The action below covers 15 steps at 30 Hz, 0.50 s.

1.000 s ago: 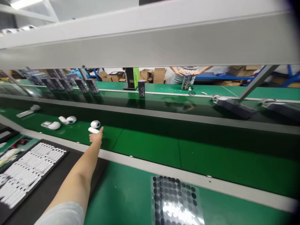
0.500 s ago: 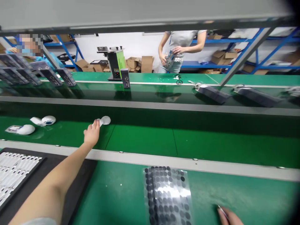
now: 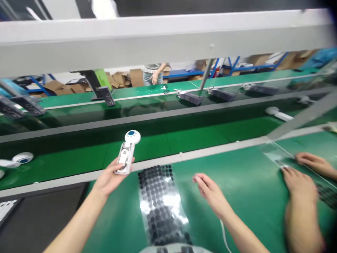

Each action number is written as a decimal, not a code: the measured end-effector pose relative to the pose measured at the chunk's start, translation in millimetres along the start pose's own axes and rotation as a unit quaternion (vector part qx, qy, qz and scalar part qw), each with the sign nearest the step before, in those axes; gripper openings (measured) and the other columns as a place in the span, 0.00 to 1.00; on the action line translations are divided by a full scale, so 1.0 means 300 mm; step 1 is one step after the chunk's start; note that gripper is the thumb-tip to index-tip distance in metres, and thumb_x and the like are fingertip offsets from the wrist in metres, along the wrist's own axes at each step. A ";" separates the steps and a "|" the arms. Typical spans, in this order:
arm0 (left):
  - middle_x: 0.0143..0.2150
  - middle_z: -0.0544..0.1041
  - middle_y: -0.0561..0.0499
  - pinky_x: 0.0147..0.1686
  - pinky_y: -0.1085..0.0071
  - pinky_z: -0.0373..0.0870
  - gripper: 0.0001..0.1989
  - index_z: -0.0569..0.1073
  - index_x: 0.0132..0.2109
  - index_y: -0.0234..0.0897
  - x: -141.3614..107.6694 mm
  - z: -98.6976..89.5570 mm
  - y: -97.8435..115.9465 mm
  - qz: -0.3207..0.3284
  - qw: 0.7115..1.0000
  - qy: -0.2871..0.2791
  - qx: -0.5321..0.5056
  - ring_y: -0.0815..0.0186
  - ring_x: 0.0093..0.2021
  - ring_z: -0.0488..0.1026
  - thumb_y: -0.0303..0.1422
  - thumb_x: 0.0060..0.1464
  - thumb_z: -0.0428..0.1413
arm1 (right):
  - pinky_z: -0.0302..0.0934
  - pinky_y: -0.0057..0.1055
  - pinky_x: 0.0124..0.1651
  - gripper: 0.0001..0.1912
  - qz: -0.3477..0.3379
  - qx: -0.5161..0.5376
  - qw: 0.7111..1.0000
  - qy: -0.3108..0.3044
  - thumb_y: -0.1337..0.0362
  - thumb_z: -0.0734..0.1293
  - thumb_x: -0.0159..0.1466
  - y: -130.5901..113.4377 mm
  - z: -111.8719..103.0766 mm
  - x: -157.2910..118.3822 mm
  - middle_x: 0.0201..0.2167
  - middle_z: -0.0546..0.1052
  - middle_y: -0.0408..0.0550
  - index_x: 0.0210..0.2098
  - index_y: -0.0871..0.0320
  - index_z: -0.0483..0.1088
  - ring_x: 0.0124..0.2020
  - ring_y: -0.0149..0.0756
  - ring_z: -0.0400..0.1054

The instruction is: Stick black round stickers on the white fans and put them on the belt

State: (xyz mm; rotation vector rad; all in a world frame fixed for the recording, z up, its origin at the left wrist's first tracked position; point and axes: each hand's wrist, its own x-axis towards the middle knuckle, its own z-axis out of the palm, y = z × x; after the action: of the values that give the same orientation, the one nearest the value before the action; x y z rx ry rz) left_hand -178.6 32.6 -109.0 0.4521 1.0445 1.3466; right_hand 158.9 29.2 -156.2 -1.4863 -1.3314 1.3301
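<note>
My left hand grips the device by its handle, the thumb over its lower end and the fingers behind. I have it up in front of the rail, its round head upward and the blue centre toward me. The handle is open: the parts inside show, and no cover lies over them. So, as far as I can judge, this one is only part-built, with its inside in place at least in part and the handle not closed. I can't make out a black dot on it.

My right hand hangs over the bench, beside the sheet, thumb and forefinger drawn close; I cannot tell whether they pinch anything. It is well apart from the device. The sheet lies flat and carries many black dots, so plenty are unused. A cable runs down by my right forearm.

To my left are a black tray and a few white parts. Another device rests on the green belt, and one more lies farther right. A co-worker's hands are busy at the bench on my right.
</note>
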 end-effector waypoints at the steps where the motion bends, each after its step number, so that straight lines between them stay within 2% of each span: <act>1: 0.47 0.73 0.42 0.43 0.64 0.71 0.24 0.67 0.51 0.35 -0.050 0.084 -0.054 -0.024 0.999 -0.030 -0.031 0.57 0.49 0.70 0.18 0.44 0.53 | 0.43 0.23 0.18 0.17 0.007 0.080 0.996 -0.036 0.48 0.61 0.59 -0.052 0.009 -0.015 0.16 0.59 0.36 0.34 0.57 0.67 0.16 0.25 0.48; 3: 0.48 0.73 0.43 0.42 0.65 0.72 0.25 0.66 0.52 0.36 -0.142 0.221 -0.151 -0.084 0.990 -0.095 -0.056 0.57 0.48 0.71 0.19 0.44 0.55 | 0.36 0.23 0.17 0.15 0.006 0.210 0.975 -0.067 0.49 0.63 0.58 -0.134 0.017 -0.036 0.20 0.62 0.36 0.34 0.55 0.65 0.16 0.22 0.41; 6: 0.48 0.73 0.43 0.41 0.64 0.73 0.26 0.67 0.50 0.35 -0.237 0.342 -0.256 -0.178 0.968 -0.174 -0.034 0.56 0.47 0.71 0.20 0.41 0.59 | 0.32 0.24 0.18 0.14 0.001 0.317 0.944 -0.086 0.52 0.66 0.56 -0.196 0.005 -0.057 0.26 0.64 0.37 0.31 0.55 0.62 0.16 0.20 0.37; 8: 0.46 0.73 0.43 0.39 0.62 0.73 0.24 0.67 0.49 0.35 -0.269 0.379 -0.294 -0.221 0.957 -0.190 -0.003 0.56 0.43 0.73 0.26 0.42 0.61 | 0.31 0.24 0.18 0.14 0.007 0.334 0.936 -0.111 0.53 0.67 0.56 -0.200 -0.006 -0.074 0.22 0.60 0.35 0.31 0.56 0.62 0.15 0.20 0.37; 11: 0.43 0.74 0.44 0.29 0.64 0.74 0.21 0.65 0.47 0.36 -0.285 0.402 -0.317 -0.226 0.959 -0.159 0.071 0.62 0.30 0.75 0.37 0.46 0.60 | 0.31 0.25 0.18 0.12 0.011 0.305 0.936 -0.176 0.54 0.65 0.59 -0.176 -0.004 -0.107 0.16 0.51 0.32 0.32 0.56 0.63 0.15 0.21 0.37; 15: 0.34 0.74 0.48 0.20 0.72 0.70 0.23 0.63 0.47 0.38 -0.287 0.404 -0.328 -0.216 0.952 -0.124 0.179 0.66 0.23 0.73 0.37 0.45 0.61 | 0.32 0.25 0.18 0.13 0.024 0.247 0.943 -0.220 0.52 0.64 0.59 -0.138 0.024 -0.141 0.14 0.47 0.31 0.32 0.57 0.63 0.14 0.21 0.37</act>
State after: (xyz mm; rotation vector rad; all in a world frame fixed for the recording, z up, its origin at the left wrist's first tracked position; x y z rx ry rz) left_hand -14.3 -35.0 -95.7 0.6029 1.0998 0.6917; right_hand 145.6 -4.6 -108.9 -0.9133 -1.0993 1.9372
